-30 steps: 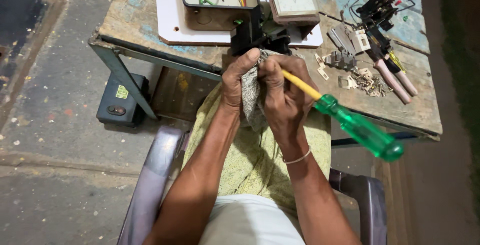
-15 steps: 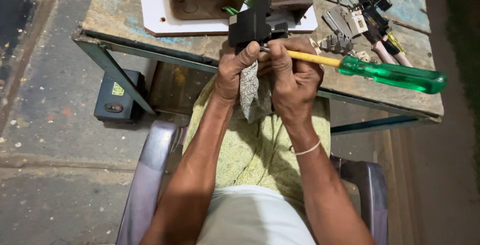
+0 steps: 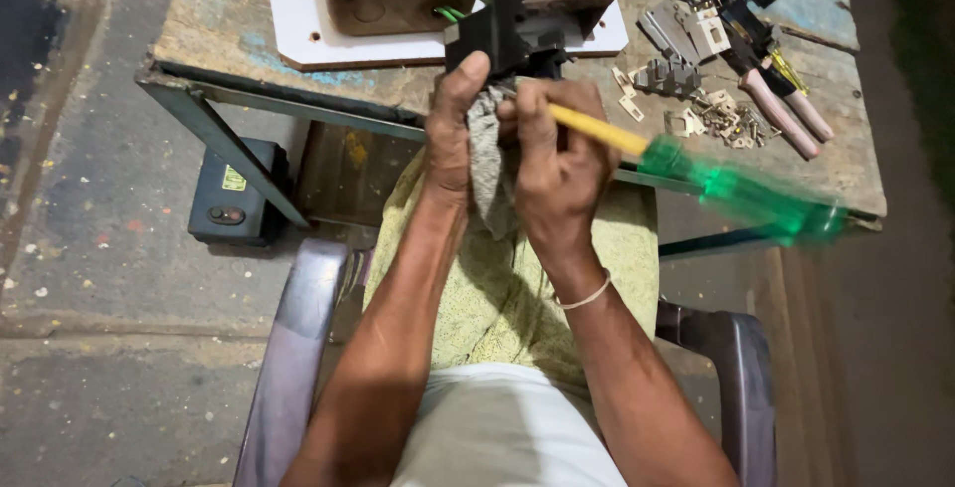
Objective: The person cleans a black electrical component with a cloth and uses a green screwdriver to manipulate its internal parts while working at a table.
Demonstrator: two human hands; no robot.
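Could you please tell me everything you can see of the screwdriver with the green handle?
The long screwdriver with the translucent green plastic handle has a yellow sleeved shaft running up-left into the right hand, which grips the shaft rather than the handle. The handle sticks out to the right, tilted slightly downward and blurred by motion, over the edge of the worn wooden table. Its tip is hidden behind the fingers, near the grey cloth and black block-shaped part that the left hand holds.
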